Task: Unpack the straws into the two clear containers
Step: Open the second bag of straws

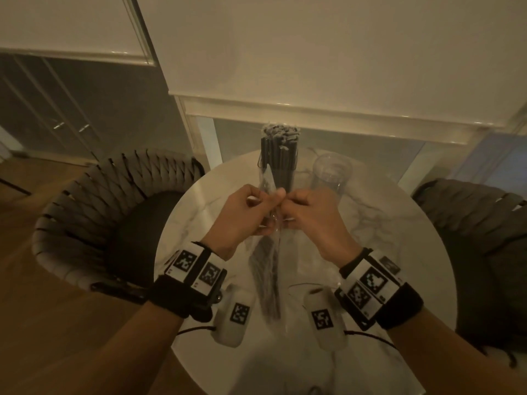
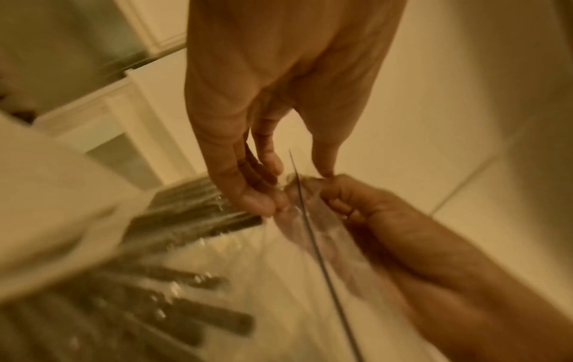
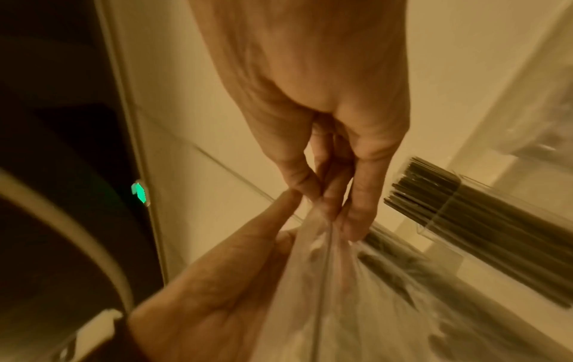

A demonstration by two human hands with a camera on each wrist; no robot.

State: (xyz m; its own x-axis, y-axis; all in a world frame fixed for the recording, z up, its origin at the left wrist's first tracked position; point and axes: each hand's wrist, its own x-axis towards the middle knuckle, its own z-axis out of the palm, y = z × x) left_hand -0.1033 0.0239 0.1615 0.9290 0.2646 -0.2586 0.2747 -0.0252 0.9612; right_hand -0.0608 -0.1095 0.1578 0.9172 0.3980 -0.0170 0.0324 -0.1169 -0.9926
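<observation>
Over the round marble table (image 1: 385, 252) I hold a clear plastic bag of black straws (image 1: 266, 280) upright. My left hand (image 1: 269, 202) and right hand (image 1: 288, 208) pinch the bag's top from either side, fingertips almost touching. The left wrist view shows my left hand (image 2: 263, 200) pinching the film, with bagged straws (image 2: 186, 245) below. In the right wrist view my right hand (image 3: 338, 213) grips the bunched bag (image 3: 341, 281). Behind my hands stand a clear container full of black straws (image 1: 279, 163) (image 3: 449, 208) and, to its right, an empty clear container (image 1: 330, 172).
Two white devices with black-and-white markers (image 1: 235, 317) (image 1: 323, 317) lie near the table's front edge, with thin cables trailing off. A woven chair (image 1: 94, 212) stands left of the table and another (image 1: 479, 240) right. A white sill and wall rise behind.
</observation>
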